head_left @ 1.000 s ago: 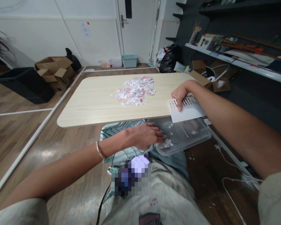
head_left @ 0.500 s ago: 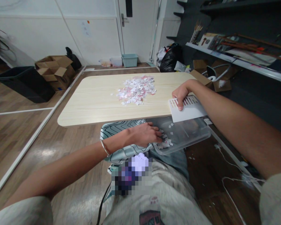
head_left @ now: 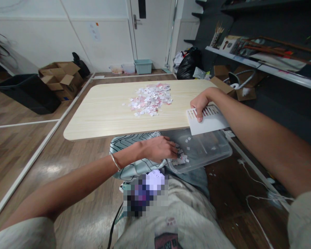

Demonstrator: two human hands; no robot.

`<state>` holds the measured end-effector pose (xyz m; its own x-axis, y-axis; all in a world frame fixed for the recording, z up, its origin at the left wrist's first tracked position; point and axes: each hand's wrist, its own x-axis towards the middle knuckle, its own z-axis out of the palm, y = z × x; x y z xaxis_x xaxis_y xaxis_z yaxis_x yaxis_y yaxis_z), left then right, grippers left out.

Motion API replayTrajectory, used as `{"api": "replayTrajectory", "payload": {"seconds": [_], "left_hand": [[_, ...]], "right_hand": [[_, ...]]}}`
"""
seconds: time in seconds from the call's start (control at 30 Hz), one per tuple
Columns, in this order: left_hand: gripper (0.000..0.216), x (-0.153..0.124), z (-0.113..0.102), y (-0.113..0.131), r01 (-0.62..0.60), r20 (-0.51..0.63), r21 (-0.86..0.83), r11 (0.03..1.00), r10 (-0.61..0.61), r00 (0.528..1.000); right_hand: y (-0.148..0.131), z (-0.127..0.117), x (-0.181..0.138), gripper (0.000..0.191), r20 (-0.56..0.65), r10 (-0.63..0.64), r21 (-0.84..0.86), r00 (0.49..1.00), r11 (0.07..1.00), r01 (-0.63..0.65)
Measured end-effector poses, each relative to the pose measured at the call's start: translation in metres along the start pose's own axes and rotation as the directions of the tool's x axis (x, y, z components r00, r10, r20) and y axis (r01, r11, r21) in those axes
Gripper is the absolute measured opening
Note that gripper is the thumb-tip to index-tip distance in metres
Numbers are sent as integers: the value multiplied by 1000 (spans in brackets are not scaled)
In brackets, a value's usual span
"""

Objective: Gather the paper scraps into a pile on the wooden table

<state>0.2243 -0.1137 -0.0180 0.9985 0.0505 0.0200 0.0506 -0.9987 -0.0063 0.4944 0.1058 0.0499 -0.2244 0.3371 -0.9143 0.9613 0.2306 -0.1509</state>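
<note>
My left hand (head_left: pixel 162 149) is curled over the left edge of a clear plastic box (head_left: pixel 209 152), fingertips reaching inside. Small white paper pieces (head_left: pixel 180 158) lie in the box by those fingers, and a few more are scattered farther in. The box is tilted below the table's front edge, over my lap. My right hand (head_left: pixel 200 103) grips a flat white sheet with a row of slots (head_left: pixel 208 122), thumb on top, at the table's front right edge. On the table (head_left: pixel 101 114) rests a heap of white and pink paper bits (head_left: pixel 151 98), apart from both hands.
A patterned cushion-like item (head_left: pixel 129 143) and a partly blurred phone (head_left: pixel 147 190) are on my lap. To the left stand a black bin (head_left: pixel 28 93) and cardboard boxes (head_left: pixel 62 77). Shelves (head_left: pixel 261 69) line the right side, and a white cable (head_left: pixel 256 214) lies on the floor.
The box and my left hand have shifted very slightly left; the loose bits inside moved along with them. My right hand and the slotted sheet have stayed in place.
</note>
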Motion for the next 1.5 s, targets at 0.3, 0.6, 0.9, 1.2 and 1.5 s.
{"api": "replayTrajectory", "payload": {"seconds": [0.3, 0.6, 0.9, 1.2, 1.5], "left_hand": [[38, -5, -8, 2, 55, 51, 25, 998, -56, 997], [57, -26, -12, 2, 106, -22, 6, 994, -106, 994], [50, -53, -66, 5, 237, -194, -94, 967, -252, 948], [43, -82, -81, -26, 490, -356, -80, 868, -484, 799], [31, -201, -81, -80, 869, -519, -363, 337, -847, 112]], "right_hand": [[0, 0, 1, 61, -9, 5, -13, 1000, 1000, -5], [-1, 0, 1, 67, -14, -3, -1, 1000, 1000, 3], [-2, 1, -2, 64, -20, -1, -3, 1000, 1000, 1], [-1, 2, -1, 68, -16, -18, -16, 1000, 1000, 17], [-6, -1, -2, 69, -9, 29, -51, 1000, 998, -29]]}}
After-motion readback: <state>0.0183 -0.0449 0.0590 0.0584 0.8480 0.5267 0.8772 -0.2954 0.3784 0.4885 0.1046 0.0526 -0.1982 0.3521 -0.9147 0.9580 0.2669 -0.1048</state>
